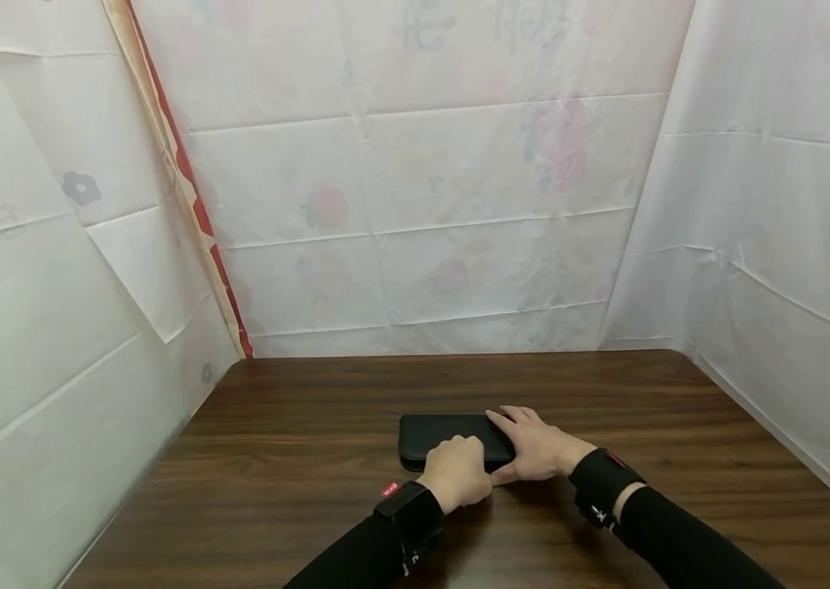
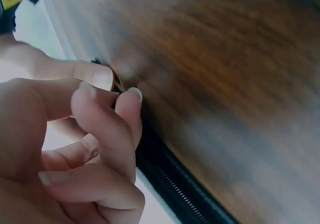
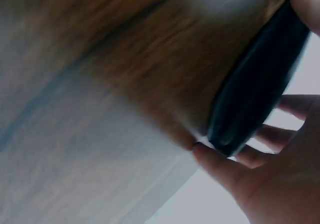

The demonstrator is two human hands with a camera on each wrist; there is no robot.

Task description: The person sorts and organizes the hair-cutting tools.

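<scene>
A black zip case (image 1: 439, 427) with rounded corners lies flat on the wooden table. At its near edge, my left hand (image 1: 455, 473) has its fingers curled, and in the left wrist view its thumb and forefinger pinch the small zipper pull (image 2: 119, 83), mostly hidden by the fingertips. Zipper teeth (image 2: 182, 195) run along the case's side below that hand. My right hand (image 1: 539, 448) grips the right end of the case, thumb at the near side and fingers spread over the far corner. In the right wrist view, its fingers (image 3: 220, 165) bracket the case's end.
The brown wood-grain table (image 1: 297, 507) extends around the case on every side. White printed sheets (image 1: 415, 204) hang behind it and along both sides. A red and cream strip (image 1: 197, 204) runs down the back left corner.
</scene>
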